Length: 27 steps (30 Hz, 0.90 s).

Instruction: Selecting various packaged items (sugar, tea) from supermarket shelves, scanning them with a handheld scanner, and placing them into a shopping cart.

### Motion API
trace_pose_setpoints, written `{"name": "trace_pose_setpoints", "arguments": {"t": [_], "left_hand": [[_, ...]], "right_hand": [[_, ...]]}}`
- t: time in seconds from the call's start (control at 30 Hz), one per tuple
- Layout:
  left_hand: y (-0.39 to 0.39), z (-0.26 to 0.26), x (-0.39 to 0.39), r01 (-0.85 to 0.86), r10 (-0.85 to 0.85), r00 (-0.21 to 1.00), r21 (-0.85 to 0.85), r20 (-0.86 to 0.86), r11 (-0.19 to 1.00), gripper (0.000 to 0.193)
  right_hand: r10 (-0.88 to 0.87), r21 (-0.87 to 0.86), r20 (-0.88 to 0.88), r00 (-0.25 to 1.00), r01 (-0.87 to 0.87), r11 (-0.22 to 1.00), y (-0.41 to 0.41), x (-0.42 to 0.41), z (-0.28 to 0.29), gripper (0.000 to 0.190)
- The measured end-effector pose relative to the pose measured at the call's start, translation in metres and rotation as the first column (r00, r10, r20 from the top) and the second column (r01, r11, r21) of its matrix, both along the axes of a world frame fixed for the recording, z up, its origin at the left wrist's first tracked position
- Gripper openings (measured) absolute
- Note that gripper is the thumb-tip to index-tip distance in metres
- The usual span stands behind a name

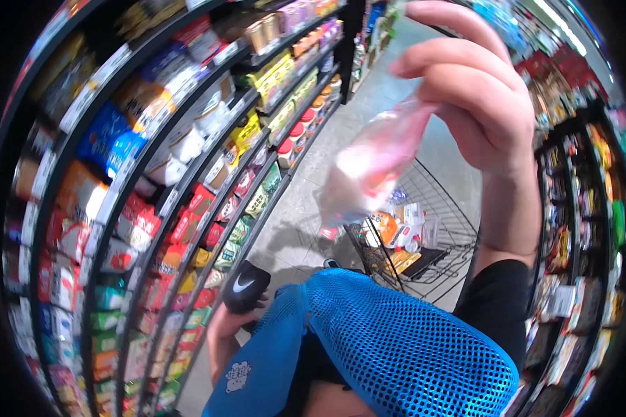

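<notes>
My right hand (474, 99) is raised high and pinches the gathered top of a crinkled, partly clear plastic packet (365, 167) with pink and red patches. The packet hangs blurred over the floor, and its contents cannot be made out. Below it stands a black wire shopping cart (451, 255). Inside the cart lie an orange and white packet (385, 227), a clear plastic container (430, 232) and a yellow packet (404, 260). Low on the left, my left hand (242, 315) is partly covered by a black item (246, 286) with a white Nike swoosh; whether it is held or worn is unclear.
Shelves (156, 219) of bagged snacks, boxes and red-lidded jars (287, 148) line my left side. Another stocked rack (568, 208) stands on the right. Grey floor (321, 140) runs between them. A blue mesh vest (396, 333) covers my front.
</notes>
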State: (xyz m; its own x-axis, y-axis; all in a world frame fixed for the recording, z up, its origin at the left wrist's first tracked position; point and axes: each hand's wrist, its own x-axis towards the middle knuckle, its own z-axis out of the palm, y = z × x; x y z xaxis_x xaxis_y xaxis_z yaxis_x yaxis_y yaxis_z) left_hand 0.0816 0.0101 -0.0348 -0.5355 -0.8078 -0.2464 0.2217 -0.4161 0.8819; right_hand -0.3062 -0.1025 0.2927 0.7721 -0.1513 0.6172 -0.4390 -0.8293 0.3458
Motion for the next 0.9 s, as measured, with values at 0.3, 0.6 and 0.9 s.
{"name": "trace_pose_setpoints", "arguments": {"t": [0.3,0.6,0.9], "left_hand": [[0.04,0.015,0.028,-0.017,-0.002,0.986,-0.111,-0.167,0.994,0.07],[0.08,0.02,0.032,-0.113,0.094,0.959,-0.06,-0.266,0.992,0.047],[0.119,0.006,0.032,-0.293,0.269,0.902,-0.021,-0.338,0.956,0.053]], "right_hand": [[-0.43,-0.296,0.85,-0.304,-0.951,0.088,-0.034,0.134,-0.168,0.032],[-0.544,-0.173,0.839,0.006,-0.945,-0.277,-0.034,0.236,-0.231,0.017],[-0.601,-0.148,0.789,0.126,-0.911,-0.385,-0.018,0.278,-0.243,0.026]]}}
